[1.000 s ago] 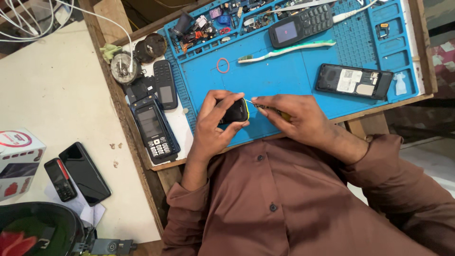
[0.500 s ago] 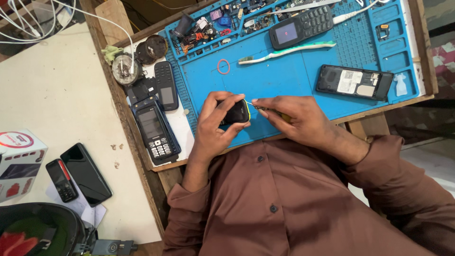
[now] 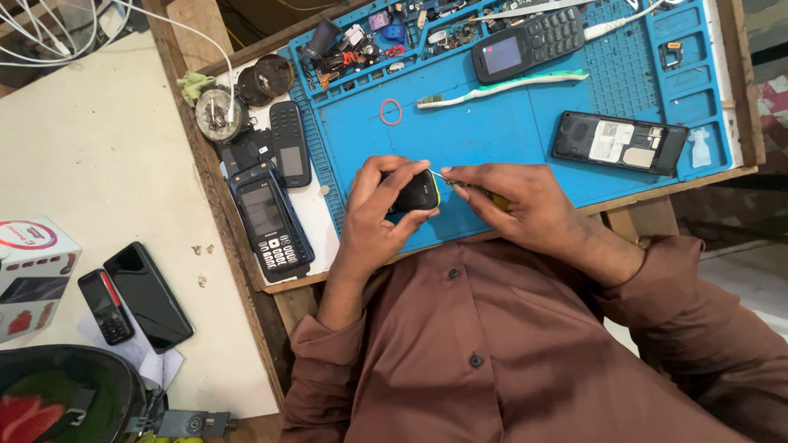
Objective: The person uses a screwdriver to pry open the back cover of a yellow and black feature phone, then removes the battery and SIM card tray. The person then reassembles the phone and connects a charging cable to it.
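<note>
My left hand (image 3: pixel 379 215) grips a small black phone (image 3: pixel 414 194) with a yellow-green edge, held just above the near edge of the blue work mat (image 3: pixel 492 123). My right hand (image 3: pixel 517 203) holds a thin screwdriver (image 3: pixel 450 181), and its metal tip touches the phone's right edge. The tool's handle is mostly hidden in my fingers.
On the mat lie a black keypad phone (image 3: pixel 528 44), a toothbrush (image 3: pixel 502 89), an opened phone back (image 3: pixel 620 142), a red rubber band (image 3: pixel 391 111) and trays of small parts. Two more phones (image 3: pixel 269 217) sit left of the mat. Another phone pair (image 3: pixel 131 299) and a box lie far left.
Both hands stay at the same spot on the small phone; only slight finger shifts show.
</note>
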